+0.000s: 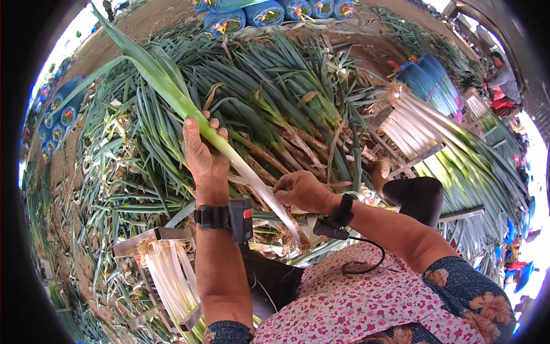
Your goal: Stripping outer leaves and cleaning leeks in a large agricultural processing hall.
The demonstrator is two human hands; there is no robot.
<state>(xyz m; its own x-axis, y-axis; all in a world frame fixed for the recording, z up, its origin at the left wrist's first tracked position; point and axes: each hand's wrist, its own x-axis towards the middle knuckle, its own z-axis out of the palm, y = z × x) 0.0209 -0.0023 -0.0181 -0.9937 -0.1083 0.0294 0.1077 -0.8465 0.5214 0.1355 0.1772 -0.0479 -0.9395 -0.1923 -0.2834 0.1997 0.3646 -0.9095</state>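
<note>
My left hand (203, 153) grips a long leek (240, 166) around the pale part of its stalk, with the green leaves rising up and to the left. Lower on the same white shaft, my right hand (301, 189) pinches the outer skin with closed fingers. The root end of the leek points down toward my lap. Both wrists carry black bands with small devices. Under the hands lies a big heap of uncleaned leeks (269, 97).
A stack of cleaned white leeks (169, 275) rests in a metal frame at lower left, and another trimmed stack (418, 129) lies at the right. Blue-wrapped bundles (269, 11) line the far side. A person (504, 80) sits at the far right.
</note>
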